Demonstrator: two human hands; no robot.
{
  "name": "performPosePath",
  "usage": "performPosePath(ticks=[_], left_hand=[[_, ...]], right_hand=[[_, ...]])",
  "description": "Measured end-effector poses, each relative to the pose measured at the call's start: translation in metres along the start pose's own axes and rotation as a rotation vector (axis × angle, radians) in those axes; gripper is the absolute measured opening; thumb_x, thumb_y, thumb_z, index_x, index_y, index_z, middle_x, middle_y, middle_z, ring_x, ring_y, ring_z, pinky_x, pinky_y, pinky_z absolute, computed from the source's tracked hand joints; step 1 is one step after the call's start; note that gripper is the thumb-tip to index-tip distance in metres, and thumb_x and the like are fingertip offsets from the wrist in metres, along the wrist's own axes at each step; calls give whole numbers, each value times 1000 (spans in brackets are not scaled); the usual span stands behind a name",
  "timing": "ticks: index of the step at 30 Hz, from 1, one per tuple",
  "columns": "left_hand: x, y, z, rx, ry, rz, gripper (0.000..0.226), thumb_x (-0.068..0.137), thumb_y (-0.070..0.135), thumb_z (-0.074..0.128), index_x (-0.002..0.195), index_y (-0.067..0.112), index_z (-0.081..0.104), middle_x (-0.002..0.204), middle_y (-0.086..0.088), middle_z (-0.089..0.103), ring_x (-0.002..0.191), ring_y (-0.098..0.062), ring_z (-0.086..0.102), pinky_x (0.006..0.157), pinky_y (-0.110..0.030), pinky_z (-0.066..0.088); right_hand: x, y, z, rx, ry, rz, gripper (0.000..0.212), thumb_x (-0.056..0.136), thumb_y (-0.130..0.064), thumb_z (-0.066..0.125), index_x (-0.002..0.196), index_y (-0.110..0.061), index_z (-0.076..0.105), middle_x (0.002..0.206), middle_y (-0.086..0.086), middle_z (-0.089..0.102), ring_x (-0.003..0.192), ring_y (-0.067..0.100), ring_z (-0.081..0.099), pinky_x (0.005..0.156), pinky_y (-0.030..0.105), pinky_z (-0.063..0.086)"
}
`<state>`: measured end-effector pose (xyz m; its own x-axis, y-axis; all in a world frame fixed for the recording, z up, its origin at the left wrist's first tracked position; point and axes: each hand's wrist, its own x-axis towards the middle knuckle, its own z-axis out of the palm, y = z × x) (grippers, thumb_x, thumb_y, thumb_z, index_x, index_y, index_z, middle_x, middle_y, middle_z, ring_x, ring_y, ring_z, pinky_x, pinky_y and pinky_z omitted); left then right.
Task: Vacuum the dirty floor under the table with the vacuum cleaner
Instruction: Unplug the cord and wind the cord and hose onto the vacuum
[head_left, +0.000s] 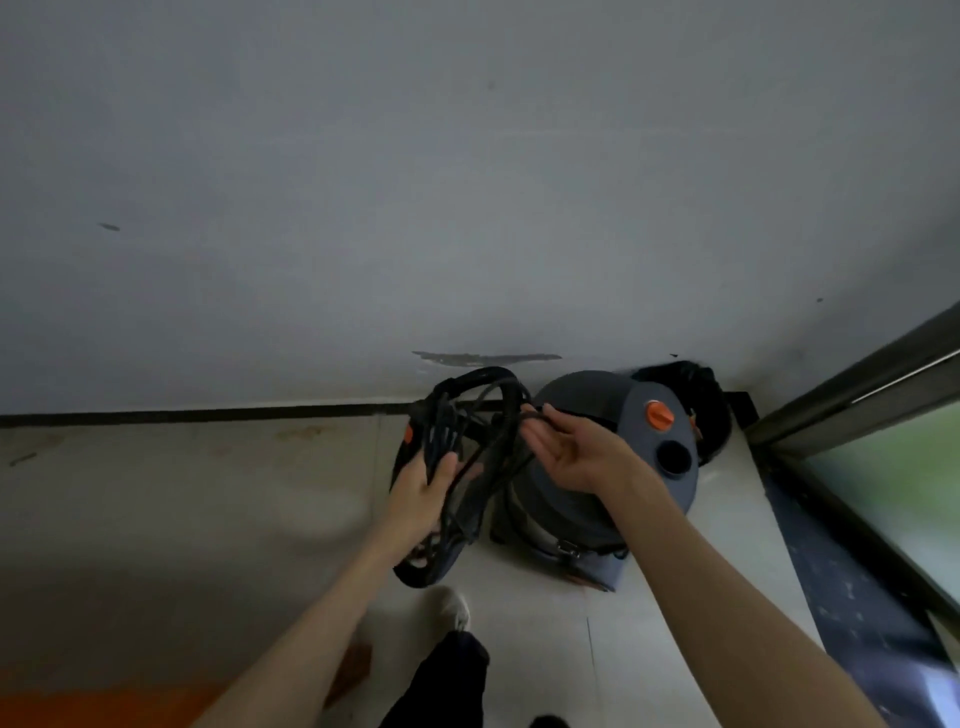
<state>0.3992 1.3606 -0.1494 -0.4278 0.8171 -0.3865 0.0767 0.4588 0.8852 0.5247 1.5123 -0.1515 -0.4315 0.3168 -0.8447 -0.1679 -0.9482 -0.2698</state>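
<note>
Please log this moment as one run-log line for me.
stage: unwinding cord | left hand: grips coiled power cord | right hand: open, palm up, cord across fingertips | vacuum cleaner: standing by wall, idle

Bare indoor room corner, building type undetermined: scuffed grey wall (467, 182), dark skirting (208, 415), pale tiled floor (675, 623), glazed door frame (857, 395) at right.

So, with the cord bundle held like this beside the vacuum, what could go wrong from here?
1. The left hand grips many loops of the black cord together; pulled out quickly, they may knot.
2. The right hand lies open, with a strand only across its fingertips, so that strand may slip off.
3. Loops hang low, near the shoe, and the vacuum cleaner stands close, so a foot might catch them.
</note>
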Motion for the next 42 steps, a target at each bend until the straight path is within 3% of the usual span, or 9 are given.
performPosePath(ticks=[6, 10, 14, 17, 23, 27, 33, 37, 42], left_hand=[[34, -4, 1, -143, -172, -39, 30, 100, 24, 35, 75, 11, 47, 56, 1, 51, 54, -12, 50, 62, -19, 43], [54, 0, -9, -337, -123, -97, 24, 96, 25, 44, 79, 7, 46, 50, 5, 43, 48, -10, 42, 61, -24, 41], [64, 13, -13, -572, -68, -156, 23, 97, 15, 42, 75, 9, 45, 47, 5, 36, 44, -9, 37, 57, -25, 43], [64, 20, -15, -665, -73, -171, 29, 99, 16, 38, 72, 10, 45, 49, 4, 34, 44, -10, 36, 61, -27, 41], [65, 16, -15, -641, -52, -156, 25, 92, 23, 44, 71, 11, 46, 49, 4, 34, 44, -9, 36, 63, -31, 42], [70, 15, -15, -676, -38, -161, 22, 95, 22, 41, 77, 10, 47, 47, 5, 34, 43, -9, 36, 58, -27, 44], [83, 3, -25, -589, -22, -70, 20, 86, 25, 45, 75, 9, 46, 47, 5, 35, 42, -9, 35, 56, -23, 47], [96, -18, -41, -452, 66, -30, 20, 86, 28, 47, 75, 11, 46, 47, 7, 36, 44, -9, 37, 59, -24, 48], [106, -49, -61, -458, 183, -50, 21, 88, 30, 46, 75, 14, 49, 48, 9, 36, 45, -8, 37, 60, -24, 48]], right_hand=[[25, -22, 29, 78, 15, -188, 30, 101, -19, 44, 87, 4, 58, 61, 14, 70, 51, 20, 69, 45, 29, 55], [34, -1, -15, -322, 247, -300, 30, 101, -25, 46, 80, -5, 57, 53, 3, 62, 45, 14, 60, 60, 31, 56], [55, 55, -53, -877, 161, -125, 8, 94, -6, 55, 101, -6, 59, 94, 18, 60, 76, 21, 62, 69, 30, 47], [83, 78, -52, -1104, 72, -115, 52, 90, 4, 55, 139, 2, 37, 134, 19, 47, 124, 31, 46, 87, 29, 40], [156, 86, -71, -1482, 67, -350, 74, 92, -7, 53, 152, -6, 9, 157, 11, 16, 146, 26, 11, 119, 38, 11], [196, 88, -81, -1689, -71, -299, 71, 90, -22, 60, 150, -16, 24, 159, 7, 14, 147, 26, 3, 119, 37, 3], [235, 98, -84, -1143, 203, -278, 59, 92, -3, 51, 146, -9, 29, 139, 10, 41, 129, 33, 42, 106, 39, 38], [250, 112, -95, -791, 238, -167, 50, 96, 4, 38, 144, -8, 32, 130, 4, 45, 116, 24, 45, 90, 27, 35], [283, 126, -99, -484, 198, -81, 43, 99, 0, 37, 141, -11, 36, 121, 6, 51, 98, 18, 53, 85, 35, 46]])
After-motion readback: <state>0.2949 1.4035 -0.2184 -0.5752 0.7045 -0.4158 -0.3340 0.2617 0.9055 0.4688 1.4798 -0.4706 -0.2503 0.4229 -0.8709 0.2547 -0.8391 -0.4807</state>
